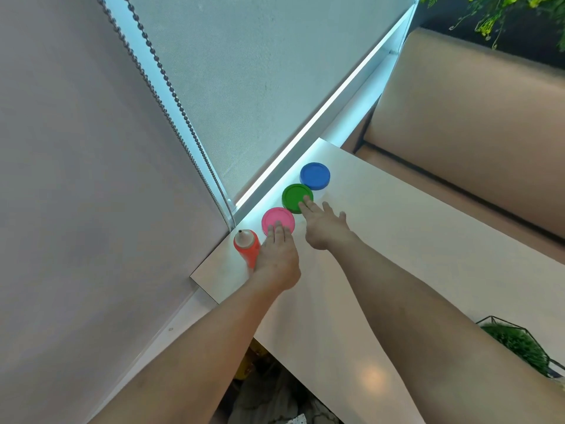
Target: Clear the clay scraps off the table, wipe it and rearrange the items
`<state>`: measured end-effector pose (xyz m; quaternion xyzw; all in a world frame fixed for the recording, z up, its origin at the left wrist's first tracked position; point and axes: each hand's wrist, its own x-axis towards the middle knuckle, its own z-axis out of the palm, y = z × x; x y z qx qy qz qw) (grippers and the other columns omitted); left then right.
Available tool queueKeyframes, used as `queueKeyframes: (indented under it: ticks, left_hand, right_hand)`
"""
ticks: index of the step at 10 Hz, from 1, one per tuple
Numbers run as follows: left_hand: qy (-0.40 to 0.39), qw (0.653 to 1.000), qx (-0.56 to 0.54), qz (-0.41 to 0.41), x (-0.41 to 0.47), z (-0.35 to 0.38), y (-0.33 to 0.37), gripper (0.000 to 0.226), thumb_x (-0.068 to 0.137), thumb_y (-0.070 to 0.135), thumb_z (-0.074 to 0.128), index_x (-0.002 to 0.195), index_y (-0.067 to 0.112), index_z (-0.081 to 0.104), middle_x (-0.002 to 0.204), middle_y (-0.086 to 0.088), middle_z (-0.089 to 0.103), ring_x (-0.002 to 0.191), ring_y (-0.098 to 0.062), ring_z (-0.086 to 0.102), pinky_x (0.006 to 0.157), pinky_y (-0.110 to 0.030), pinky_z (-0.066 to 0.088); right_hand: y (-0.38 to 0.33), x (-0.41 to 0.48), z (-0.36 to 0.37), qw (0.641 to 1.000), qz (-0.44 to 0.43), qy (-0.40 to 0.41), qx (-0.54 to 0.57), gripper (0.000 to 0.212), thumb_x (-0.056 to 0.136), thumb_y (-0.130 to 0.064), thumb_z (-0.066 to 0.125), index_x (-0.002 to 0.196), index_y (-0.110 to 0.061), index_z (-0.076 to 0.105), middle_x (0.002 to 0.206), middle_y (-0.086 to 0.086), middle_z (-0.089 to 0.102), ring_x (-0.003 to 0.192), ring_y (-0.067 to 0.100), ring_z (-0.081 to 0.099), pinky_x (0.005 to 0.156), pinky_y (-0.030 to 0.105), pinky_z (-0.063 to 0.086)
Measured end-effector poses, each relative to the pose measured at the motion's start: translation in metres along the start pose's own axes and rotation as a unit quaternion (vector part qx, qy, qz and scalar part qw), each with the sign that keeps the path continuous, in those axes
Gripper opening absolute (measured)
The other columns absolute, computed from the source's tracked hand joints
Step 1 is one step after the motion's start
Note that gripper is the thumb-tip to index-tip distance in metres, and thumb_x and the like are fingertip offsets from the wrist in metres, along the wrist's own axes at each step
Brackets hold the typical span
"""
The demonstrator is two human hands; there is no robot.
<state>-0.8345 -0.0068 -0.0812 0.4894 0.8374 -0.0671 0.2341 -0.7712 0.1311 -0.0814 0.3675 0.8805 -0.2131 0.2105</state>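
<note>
Your left hand [276,255] lies flat, straight fingers [277,230] touching the pink lid [275,218]. Your right hand [324,229], fingers spread, touches the green lid [294,194]; a blue lid [315,175] sits just beyond.

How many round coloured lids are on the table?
3. Pink lid nearest the orange bottle, green lid in the middle, blue lid farthest from it.

A pale, glossy counter [397,255] carries a row along its far edge. An orange squeeze bottle [247,247] stands at the left corner. To its right, just beside one another, come a pink tub [276,218], a green tub [295,195] and a blue tub [315,175]. A wire-framed plant [519,344] sits at the near right.
</note>
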Motion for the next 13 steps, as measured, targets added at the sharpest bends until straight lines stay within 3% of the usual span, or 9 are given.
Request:
queueKeyframes:
  ticks: [5,7,10,12,13]
  left_hand:
    - [-0.032,0.999,-0.01,-0.005,0.002,-0.005,-0.001,0.082,0.104,0.026,0.045,0.159,-0.006,-0.007,0.169,-0.023,-0.013,0.157,-0.036,-0.011,0.127,-0.041,0.002]
    - [-0.04,0.999,-0.035,-0.008,0.004,-0.01,-0.003,0.084,0.104,0.029,0.05,0.162,0.0,-0.005,0.171,-0.015,-0.01,0.159,-0.03,-0.008,0.126,-0.042,0.014]
    - [-0.036,0.996,-0.08,-0.016,0.002,-0.016,-0.003,0.081,0.102,0.017,0.05,0.163,0.002,-0.002,0.172,-0.013,-0.008,0.159,-0.029,-0.004,0.126,-0.042,0.015]
    - [0.079,0.99,-0.115,0.007,0.0,-0.009,0.004,0.074,0.101,0.007,0.046,0.163,0.004,0.007,0.172,-0.012,-0.005,0.159,-0.025,-0.007,0.126,-0.035,0.005]
    - [0.088,0.989,-0.112,0.048,-0.002,-0.007,0.015,0.072,0.101,0.009,0.045,0.164,0.009,0.01,0.172,-0.01,-0.003,0.159,-0.023,-0.007,0.125,-0.033,0.002]
  right_hand:
    - [0.0,-0.003,-0.002,0.999,0.001,0.015,-0.045,0.085,0.091,0.0,0.038,0.164,-0.028,0.002,0.17,-0.011,-0.011,0.157,0.034,-0.005,0.12,0.069,0.007]
    - [0.002,0.0,-0.006,0.999,-0.003,0.009,-0.05,0.085,0.091,0.001,0.036,0.164,-0.028,0.002,0.17,-0.012,-0.011,0.157,0.034,-0.009,0.12,0.069,0.005]
    - [0.006,-0.003,-0.002,0.999,-0.024,0.019,-0.041,0.086,0.092,-0.001,0.037,0.163,-0.025,-0.004,0.17,-0.01,-0.014,0.157,0.031,0.001,0.12,0.066,0.009]
    - [0.024,-0.014,0.005,0.992,0.019,0.121,0.036,0.081,0.093,-0.008,0.042,0.163,-0.019,0.004,0.171,-0.005,-0.008,0.153,0.029,0.019,0.117,0.054,0.03]
    - [0.039,-0.029,0.009,0.986,0.075,0.131,0.069,0.079,0.095,-0.013,0.042,0.163,-0.02,0.003,0.171,-0.003,-0.007,0.156,0.03,0.009,0.121,0.053,0.025]
